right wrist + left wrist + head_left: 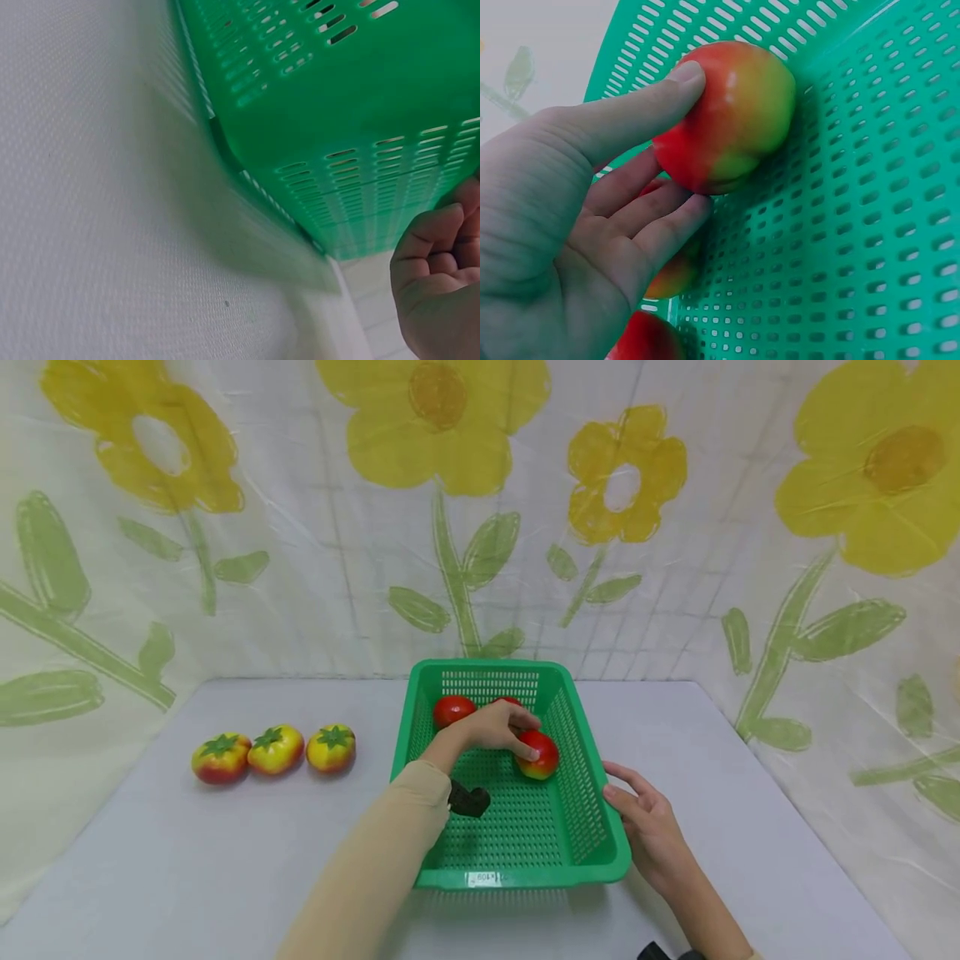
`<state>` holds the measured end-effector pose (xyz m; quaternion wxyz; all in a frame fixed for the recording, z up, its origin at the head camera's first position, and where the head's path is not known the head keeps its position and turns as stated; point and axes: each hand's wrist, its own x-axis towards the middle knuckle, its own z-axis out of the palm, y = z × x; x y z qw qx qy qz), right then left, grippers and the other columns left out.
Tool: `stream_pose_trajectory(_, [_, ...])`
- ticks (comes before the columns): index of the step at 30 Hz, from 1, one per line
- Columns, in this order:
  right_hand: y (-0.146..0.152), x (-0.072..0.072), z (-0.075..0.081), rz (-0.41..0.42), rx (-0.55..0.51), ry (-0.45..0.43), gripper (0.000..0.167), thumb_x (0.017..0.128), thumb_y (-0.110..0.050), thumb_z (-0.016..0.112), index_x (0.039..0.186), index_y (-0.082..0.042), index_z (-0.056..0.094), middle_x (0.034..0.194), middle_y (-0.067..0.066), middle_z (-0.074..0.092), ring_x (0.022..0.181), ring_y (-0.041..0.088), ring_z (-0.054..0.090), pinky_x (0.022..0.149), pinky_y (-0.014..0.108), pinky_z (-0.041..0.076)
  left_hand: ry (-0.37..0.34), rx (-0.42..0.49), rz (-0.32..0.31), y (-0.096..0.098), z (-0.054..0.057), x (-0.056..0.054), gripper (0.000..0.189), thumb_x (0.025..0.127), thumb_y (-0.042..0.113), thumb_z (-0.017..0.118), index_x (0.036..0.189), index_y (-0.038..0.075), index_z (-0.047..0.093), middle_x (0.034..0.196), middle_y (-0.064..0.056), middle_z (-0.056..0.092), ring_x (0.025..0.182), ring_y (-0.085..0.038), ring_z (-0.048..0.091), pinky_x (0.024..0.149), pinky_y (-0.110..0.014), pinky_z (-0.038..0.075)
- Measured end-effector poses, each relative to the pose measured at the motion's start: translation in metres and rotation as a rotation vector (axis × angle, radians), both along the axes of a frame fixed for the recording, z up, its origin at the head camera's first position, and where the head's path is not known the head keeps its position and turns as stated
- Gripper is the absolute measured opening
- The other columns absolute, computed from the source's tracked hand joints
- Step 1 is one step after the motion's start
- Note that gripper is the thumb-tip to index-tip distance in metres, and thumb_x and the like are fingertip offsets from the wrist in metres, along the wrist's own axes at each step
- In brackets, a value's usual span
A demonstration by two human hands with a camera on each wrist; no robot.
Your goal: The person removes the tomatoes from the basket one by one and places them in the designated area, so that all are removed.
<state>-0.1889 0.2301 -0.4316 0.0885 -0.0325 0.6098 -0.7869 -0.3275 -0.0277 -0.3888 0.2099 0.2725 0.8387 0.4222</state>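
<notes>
My left hand (498, 727) reaches into a green plastic basket (517, 878). Its thumb and fingers grip a red and yellow-green tomato (739, 112) near the basket's right wall. Below that hand in the left wrist view lies another red tomato (646, 339). Two red tomatoes sit towards the back of the basket, one at the left (453, 711) and one partly hidden behind the hand. At the basket's right side, my right hand (652, 827) holds the rim with thumb and fingertips; the right wrist view has its fingers curled beside the slotted wall.
Left of the basket, three yellow-red tomatoes with green leafy tops stand in a row: one at the left (221, 758), a middle one (276, 750) and a right one (332, 748). They rest on a white table (225, 860). A flower-printed curtain (300, 568) hangs behind.
</notes>
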Motion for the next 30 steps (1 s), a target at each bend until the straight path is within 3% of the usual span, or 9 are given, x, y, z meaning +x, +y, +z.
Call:
stream_pose_trajectory(6, [0.0008, 0.0002, -0.0023, -0.016, -0.002, -0.017, 0.046, 0.100, -0.016, 0.059, 0.142, -0.007, 0.041, 0.116, 0.011, 0.069, 0.100, 0.023, 0.068, 0.086, 0.038, 0.054, 0.043, -0.049, -0.016, 0.0017, -0.0022, -0.0003, 0.058, 0.085, 0.023, 0.080, 0.136, 0.004, 0.058, 0.132, -0.004, 0.059, 0.121, -0.020, 0.054, 0.096, -0.030, 0.046])
stream_pose_trajectory(14, [0.0011, -0.0004, -0.0037, -0.009, 0.008, -0.012, 0.047, 0.101, -0.016, 0.057, 0.144, -0.007, 0.039, 0.117, 0.013, 0.068, 0.102, 0.024, 0.068, 0.087, 0.039, 0.054, 0.045, -0.033, -0.031, 0.0022, -0.0025, -0.0008, 0.057, 0.082, 0.019, 0.083, 0.132, 0.005, 0.061, 0.127, -0.001, 0.062, 0.117, -0.017, 0.056, 0.094, -0.027, 0.047])
stream_pose_trajectory(24, [0.0004, -0.0010, -0.0028, -0.013, 0.010, -0.004, 0.047, 0.101, -0.016, 0.057, 0.143, -0.007, 0.039, 0.117, 0.013, 0.068, 0.102, 0.025, 0.068, 0.087, 0.040, 0.053, -0.035, -0.093, -0.136, 0.0010, 0.0011, 0.0019, 0.065, 0.077, 0.017, 0.087, 0.136, 0.013, 0.060, 0.133, -0.001, 0.059, 0.123, -0.019, 0.050, 0.088, -0.030, 0.051])
stream_pose_trajectory(30, [0.0002, -0.0008, -0.0028, -0.018, 0.011, -0.005, 0.047, 0.101, -0.015, 0.057, 0.143, -0.007, 0.039, 0.117, 0.012, 0.068, 0.102, 0.025, 0.068, 0.087, 0.040, 0.053, -0.024, -0.111, -0.153, 0.0019, -0.0003, 0.0017, 0.066, 0.076, 0.019, 0.087, 0.135, 0.012, 0.060, 0.132, 0.001, 0.058, 0.122, -0.018, 0.051, 0.089, -0.029, 0.050])
